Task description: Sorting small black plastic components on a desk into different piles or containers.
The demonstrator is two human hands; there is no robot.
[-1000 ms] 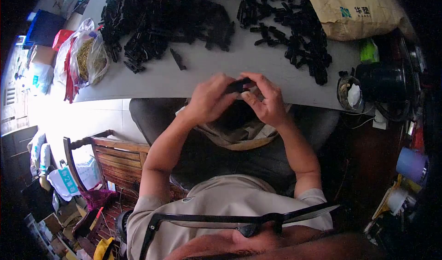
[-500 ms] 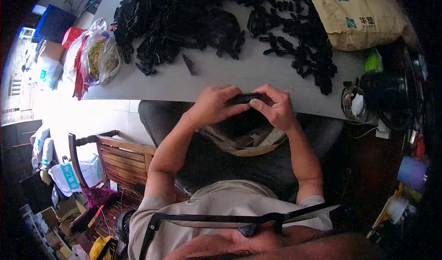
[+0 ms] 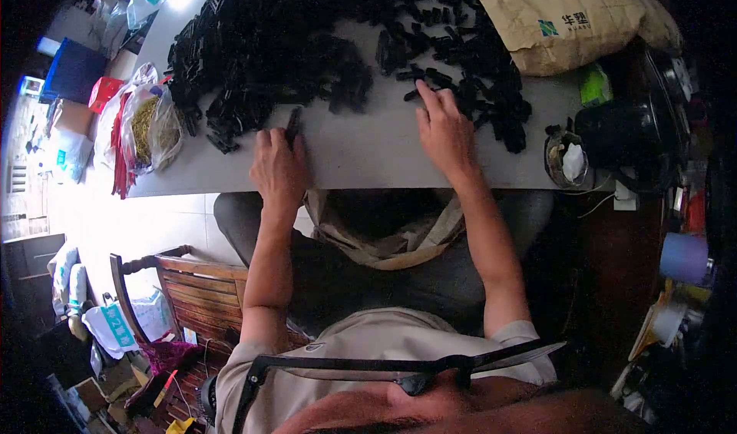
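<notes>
My left hand [image 3: 278, 169] is at the table's near left, its thumb and fingers closed round a narrow black plastic piece [image 3: 294, 123] that points away from me. My right hand [image 3: 445, 138] reaches over the table with its fingers stretched forward. Its fingertips are beside the near edge of a scatter of short black plastic pieces [image 3: 437, 77], and nothing shows in its grasp. A large heap of black plastic pieces [image 3: 238, 57] covers the far left and middle of the table. Below the table edge, an open sack [image 3: 391, 261] lies at my lap with a dark inside.
The grey table [image 3: 353, 157] ends just before my lap. A clear bag of dried plant matter [image 3: 150, 127] stands at its left edge. At the right are a large tan sack [image 3: 568, 27] and a cut-open clear container [image 3: 566, 157]. A wooden chair [image 3: 199, 280] stands lower left.
My hands have parted from the black piece they held together above the sack. My left hand has taken the loose piece on the table, while my right has reached forward to the scatter.
</notes>
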